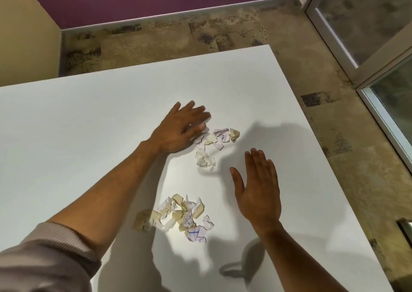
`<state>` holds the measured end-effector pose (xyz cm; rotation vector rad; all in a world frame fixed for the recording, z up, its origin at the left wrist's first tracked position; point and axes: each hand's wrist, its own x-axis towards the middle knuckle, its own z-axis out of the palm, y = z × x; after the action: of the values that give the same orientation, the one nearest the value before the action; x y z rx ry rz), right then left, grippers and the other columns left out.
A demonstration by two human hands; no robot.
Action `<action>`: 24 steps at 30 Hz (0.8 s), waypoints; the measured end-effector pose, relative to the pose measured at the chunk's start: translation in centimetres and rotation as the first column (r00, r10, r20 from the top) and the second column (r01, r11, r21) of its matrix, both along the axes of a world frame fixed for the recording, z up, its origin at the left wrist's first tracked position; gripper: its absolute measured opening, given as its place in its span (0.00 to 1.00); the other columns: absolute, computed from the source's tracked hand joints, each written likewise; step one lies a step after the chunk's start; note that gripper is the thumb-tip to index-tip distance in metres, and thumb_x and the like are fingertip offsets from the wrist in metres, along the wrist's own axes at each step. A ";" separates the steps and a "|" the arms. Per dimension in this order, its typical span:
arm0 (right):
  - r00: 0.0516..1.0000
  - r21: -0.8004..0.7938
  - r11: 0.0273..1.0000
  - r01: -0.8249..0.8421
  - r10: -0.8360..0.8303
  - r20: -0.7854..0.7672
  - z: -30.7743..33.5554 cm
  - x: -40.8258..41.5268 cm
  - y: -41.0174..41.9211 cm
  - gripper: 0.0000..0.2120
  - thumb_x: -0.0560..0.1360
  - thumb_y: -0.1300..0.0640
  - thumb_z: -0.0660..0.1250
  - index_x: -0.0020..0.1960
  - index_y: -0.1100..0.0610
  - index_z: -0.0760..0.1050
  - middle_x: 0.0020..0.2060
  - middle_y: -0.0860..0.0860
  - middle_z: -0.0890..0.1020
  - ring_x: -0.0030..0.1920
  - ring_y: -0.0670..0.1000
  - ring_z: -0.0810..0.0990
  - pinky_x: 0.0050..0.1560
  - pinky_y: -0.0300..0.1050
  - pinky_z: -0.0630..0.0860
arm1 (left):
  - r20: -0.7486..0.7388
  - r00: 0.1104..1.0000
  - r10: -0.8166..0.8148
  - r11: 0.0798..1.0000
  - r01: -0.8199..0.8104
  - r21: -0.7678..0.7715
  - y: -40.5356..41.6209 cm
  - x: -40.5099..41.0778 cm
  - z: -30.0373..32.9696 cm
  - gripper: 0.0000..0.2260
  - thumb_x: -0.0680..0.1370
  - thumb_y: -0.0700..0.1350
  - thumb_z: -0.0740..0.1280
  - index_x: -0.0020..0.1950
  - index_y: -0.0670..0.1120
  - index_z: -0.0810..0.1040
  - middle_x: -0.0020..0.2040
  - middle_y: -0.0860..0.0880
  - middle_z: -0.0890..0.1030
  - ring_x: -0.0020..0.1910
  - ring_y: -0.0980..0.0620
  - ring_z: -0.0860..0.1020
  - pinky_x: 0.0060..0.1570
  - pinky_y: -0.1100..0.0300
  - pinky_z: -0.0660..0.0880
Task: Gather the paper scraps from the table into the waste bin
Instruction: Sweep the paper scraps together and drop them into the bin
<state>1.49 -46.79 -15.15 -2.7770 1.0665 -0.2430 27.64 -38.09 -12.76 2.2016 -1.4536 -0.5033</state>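
In the head view, a white table fills most of the picture, and the paper scraps lie on it in 2 groups.

The far scraps sit near the middle of the table. This group is stretched out, and its long axis runs from the lower left, where some white crumpled pieces lie, up to the right, where a beige piece ends the row.

The near scraps lie closer to the person. This group is longer, and its long axis goes almost left to right, with a beige piece at the left end and a white crumpled piece at the right end. Some pieces have blue lines or writing on them.

The left hand lies flat on the table with straight fingers that point to the right, and its fingertips touch the left edge of the far scraps. It grasps nothing.

The right hand is spread with the fingers straight and pointing away from the person. It is just to the right of both groups, touches no scrap and holds nothing.

The left arm wears a grey sleeve, pushed up.

Beyond the table there is a brown patterned floor and a purple wall.
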 end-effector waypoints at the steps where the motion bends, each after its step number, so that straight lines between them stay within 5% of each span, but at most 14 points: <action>1: 1.000 -0.001 1.000 0.000 0.000 0.002 0.0 0.0 0.0 0.30 0.80 0.40 0.55 0.73 0.59 0.67 0.72 0.55 0.70 0.74 0.54 0.65 0.75 0.50 0.57 | 0.037 0.998 -0.053 0.998 0.052 0.020 0.1 -0.3 -0.3 0.24 0.81 0.61 0.50 0.74 0.54 0.67 0.76 0.53 0.64 0.78 0.53 0.53 0.76 0.46 0.47; 12: 1.000 0.036 0.999 0.007 -0.006 -0.014 0.4 0.1 0.2 0.31 0.81 0.40 0.51 0.76 0.58 0.59 0.74 0.55 0.66 0.75 0.56 0.64 0.75 0.50 0.57 | 0.004 0.977 -0.212 0.977 0.212 -0.003 3.1 -4.7 -0.2 0.26 0.79 0.60 0.59 0.75 0.51 0.66 0.77 0.50 0.62 0.78 0.51 0.52 0.76 0.45 0.47; 18: 1.000 0.135 0.991 -0.006 0.007 -0.006 0.8 0.0 0.1 0.33 0.80 0.37 0.47 0.78 0.55 0.52 0.77 0.53 0.59 0.77 0.53 0.58 0.76 0.47 0.49 | -0.212 0.967 0.138 0.977 -0.168 -0.130 7.7 -6.8 1.0 0.35 0.74 0.62 0.67 0.77 0.54 0.59 0.79 0.54 0.55 0.78 0.57 0.49 0.75 0.55 0.49; 24: 0.996 0.298 0.951 -0.082 0.064 0.070 2.1 3.3 -1.7 0.39 0.75 0.27 0.49 0.78 0.45 0.45 0.79 0.48 0.47 0.78 0.49 0.50 0.77 0.53 0.48 | -0.110 0.985 0.134 0.990 -0.129 0.051 10.0 -8.2 0.5 0.47 0.70 0.69 0.68 0.79 0.49 0.51 0.80 0.49 0.48 0.79 0.51 0.45 0.76 0.54 0.43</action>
<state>4.84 -48.44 -13.06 -2.5137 0.9003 -0.1396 19.47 -28.06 -12.24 2.2459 -1.2405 -0.6097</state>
